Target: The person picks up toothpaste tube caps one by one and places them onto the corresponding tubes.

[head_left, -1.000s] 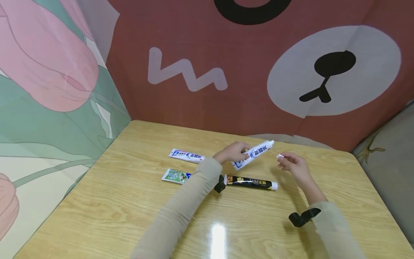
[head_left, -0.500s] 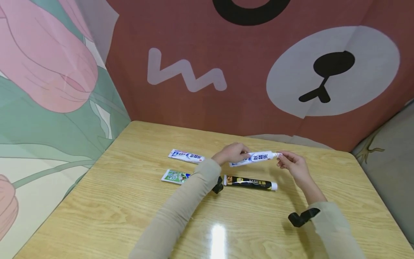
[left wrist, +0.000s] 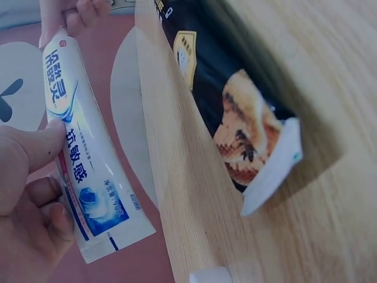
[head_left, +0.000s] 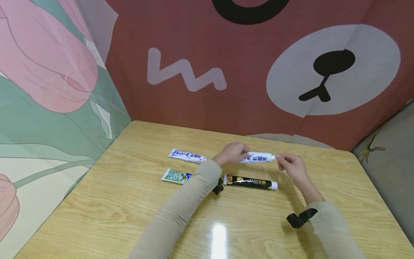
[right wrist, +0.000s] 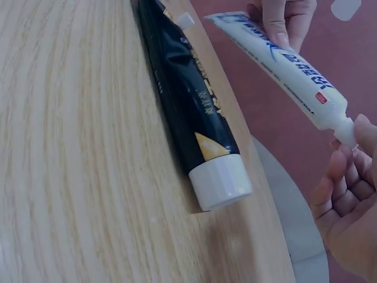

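Observation:
A white toothpaste tube (head_left: 258, 157) with blue lettering is held level above the table. My left hand (head_left: 234, 153) grips its body, thumb on the printed face in the left wrist view. At the tube's nozzle end, my right hand (head_left: 294, 167) pinches a small white cap (right wrist: 346, 132), which sits at the nozzle in the right wrist view. Whether the cap is threaded on cannot be told. Just nearer than the held tube lies a black toothpaste tube (head_left: 250, 182) with a white cap, touched by neither hand.
Left of my left hand lie another white toothpaste tube (head_left: 185, 155) and a green one (head_left: 176, 176), partly hidden by my sleeve. All lie on a wooden table (head_left: 97, 208), against a red-brown wall (head_left: 194, 115) at the back.
The held tube has swung from tilted up to level, its nozzle coming down to my right hand. The cap, first apart from the tube, is now at the nozzle.

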`<state>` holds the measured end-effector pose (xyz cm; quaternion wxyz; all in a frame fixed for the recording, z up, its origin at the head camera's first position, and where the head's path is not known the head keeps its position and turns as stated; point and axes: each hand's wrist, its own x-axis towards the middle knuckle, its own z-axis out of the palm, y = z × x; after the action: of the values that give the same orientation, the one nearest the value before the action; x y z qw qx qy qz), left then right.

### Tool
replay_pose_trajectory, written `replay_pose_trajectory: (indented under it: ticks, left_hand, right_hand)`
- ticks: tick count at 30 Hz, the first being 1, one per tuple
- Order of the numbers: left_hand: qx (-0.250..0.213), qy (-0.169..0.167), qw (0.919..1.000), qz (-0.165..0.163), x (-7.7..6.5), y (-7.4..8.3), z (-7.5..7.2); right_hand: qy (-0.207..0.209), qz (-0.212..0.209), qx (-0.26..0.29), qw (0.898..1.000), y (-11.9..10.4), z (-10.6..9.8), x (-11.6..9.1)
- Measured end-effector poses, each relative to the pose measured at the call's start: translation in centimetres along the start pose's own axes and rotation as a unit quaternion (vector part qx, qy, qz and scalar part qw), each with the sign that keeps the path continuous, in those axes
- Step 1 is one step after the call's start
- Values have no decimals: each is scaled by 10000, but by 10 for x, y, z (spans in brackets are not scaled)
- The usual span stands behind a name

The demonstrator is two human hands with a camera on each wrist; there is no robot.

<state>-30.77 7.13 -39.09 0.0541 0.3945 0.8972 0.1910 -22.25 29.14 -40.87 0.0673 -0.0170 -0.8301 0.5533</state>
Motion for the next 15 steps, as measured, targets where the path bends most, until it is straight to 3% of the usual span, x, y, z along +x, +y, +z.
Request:
replay_pose_trajectory:
  ticks: [10, 15]
  left_hand:
    - [-374, 124, 9992, 77, -2, 2, 3]
    - [-527, 142, 9985, 43, -3, 1, 3]
  right_hand:
    - [-234, 658, 381, 9968, 3, 2, 1]
    - [-422, 398, 242, 9980, 1, -7, -2]
